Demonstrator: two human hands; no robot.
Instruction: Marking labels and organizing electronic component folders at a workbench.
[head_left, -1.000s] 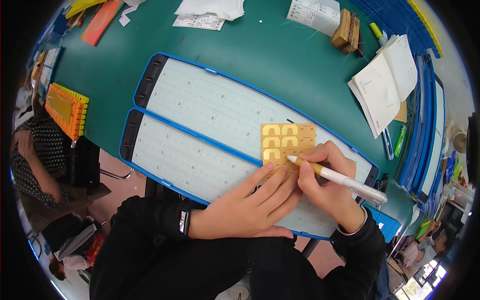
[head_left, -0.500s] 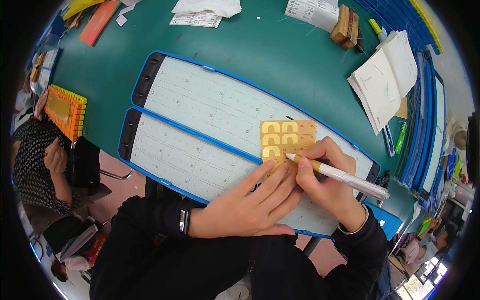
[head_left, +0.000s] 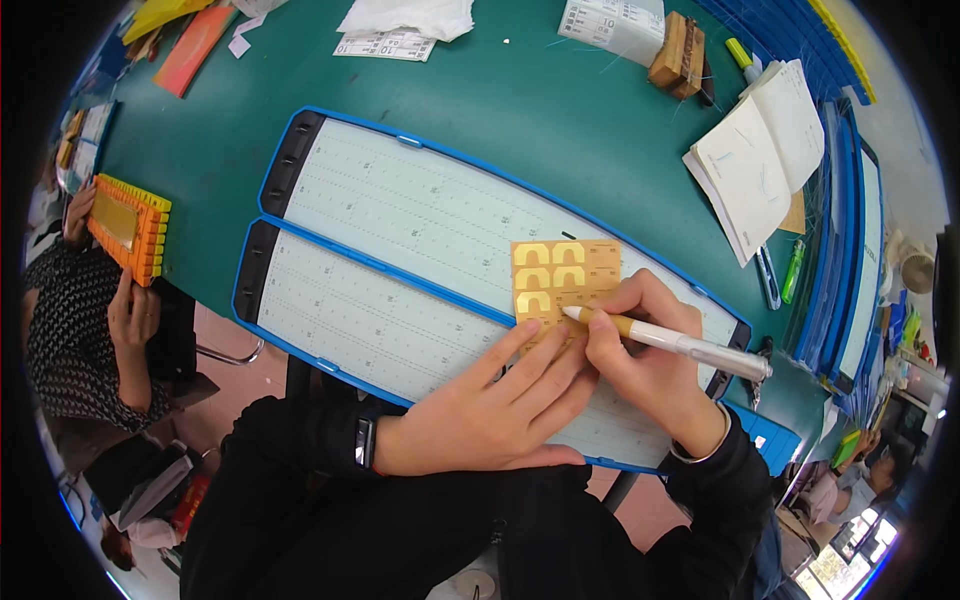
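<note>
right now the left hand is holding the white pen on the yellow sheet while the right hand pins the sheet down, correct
Not quite: the hands are swapped. In the head view, the right hand holds the white pen with its tip on the yellow sheet, while the left hand lies flat, pinning the sheet down.

Single head-worn fisheye view, looking steeply down from close above the green table [head_left: 520, 110]; edges curve toward the rim.
</note>
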